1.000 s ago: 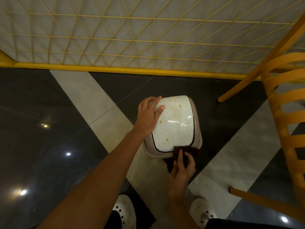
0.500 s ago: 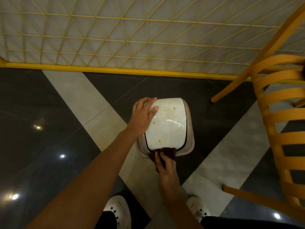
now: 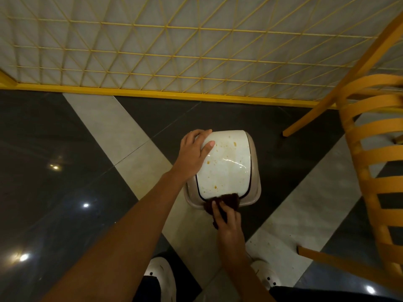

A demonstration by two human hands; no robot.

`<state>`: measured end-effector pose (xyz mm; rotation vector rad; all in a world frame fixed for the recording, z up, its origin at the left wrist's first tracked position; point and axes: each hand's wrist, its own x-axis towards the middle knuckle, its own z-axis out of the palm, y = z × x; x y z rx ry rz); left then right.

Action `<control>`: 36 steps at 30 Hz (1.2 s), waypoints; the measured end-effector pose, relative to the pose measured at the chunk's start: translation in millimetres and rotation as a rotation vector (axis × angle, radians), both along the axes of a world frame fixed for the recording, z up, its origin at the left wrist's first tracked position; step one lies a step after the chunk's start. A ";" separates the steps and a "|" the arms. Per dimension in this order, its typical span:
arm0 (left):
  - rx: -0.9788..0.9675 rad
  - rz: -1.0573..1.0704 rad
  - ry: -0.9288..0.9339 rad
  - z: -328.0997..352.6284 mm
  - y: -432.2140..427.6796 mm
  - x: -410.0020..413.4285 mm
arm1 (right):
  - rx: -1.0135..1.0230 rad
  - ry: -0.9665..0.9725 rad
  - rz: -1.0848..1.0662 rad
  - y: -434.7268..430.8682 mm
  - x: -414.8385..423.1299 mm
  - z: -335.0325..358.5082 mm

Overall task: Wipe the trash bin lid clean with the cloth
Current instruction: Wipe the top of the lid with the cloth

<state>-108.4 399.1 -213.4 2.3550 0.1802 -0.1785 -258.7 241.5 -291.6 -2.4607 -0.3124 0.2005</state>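
At the bottom of the frame two white shoes (image 3: 162, 277) stand on the floor (image 3: 65, 149), a glossy one of dark tiles crossed by pale bands. Just above them, the right hand (image 3: 229, 221) has its fingers bent over a dark brown cloth (image 3: 229, 198), clamping it against the near edge of the lid (image 3: 226, 168). A fold of the cloth pokes out under the thumb side.

The lid is white and shiny and sits closed on a beige bin (image 3: 255, 188) in the middle of the frame. The left hand (image 3: 193, 153) grips the lid's far left corner, with the fingers wrapped round the edge and the thumb laid flat on top, steadying the bin.

Over the last second the cloth has only slid sideways along that near edge, from its right part to its left and now back to about the middle. It has not gone up onto the top. The left hand has kept its hold. The orange spots across the upper half, and those low on the left near the cloth, look unchanged. I judge the wiping has barely begun and the next strokes must travel away from the person, over the spotted area.

To the right stands a yellow slatted chair (image 3: 375, 162). At the top, a yellow wire fence (image 3: 174, 62) runs in front of a pale wall.
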 end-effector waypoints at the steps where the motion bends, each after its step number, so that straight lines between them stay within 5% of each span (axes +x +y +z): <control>1: 0.000 -0.001 -0.001 -0.3 -0.1 0.0 | -0.026 -0.042 -0.023 -6.8 2.3 -4.2; 5: 0.003 0.003 -0.007 -1.7 0.2 0.8 | -0.041 -0.152 -0.142 -31.2 8.7 -4.1; 10: 0.020 0.001 -0.017 -1.8 -0.4 0.5 | 0.129 -0.031 -0.217 -22.9 5.0 -1.1; 16: 0.012 0.003 -0.002 -0.8 -0.5 1.2 | 0.134 -0.179 -0.439 -6.7 14.6 7.2; 27: -0.004 0.016 -0.018 -4.0 -0.5 1.0 | 0.393 -0.114 -0.687 -2.3 65.7 62.6; 31: -0.010 0.016 -0.027 -4.2 -0.2 1.1 | 0.339 -0.007 -0.507 3.2 117.5 91.0; 36: -0.008 0.021 -0.026 -3.8 0.0 1.2 | 0.141 -0.105 -0.362 5.1 156.3 89.4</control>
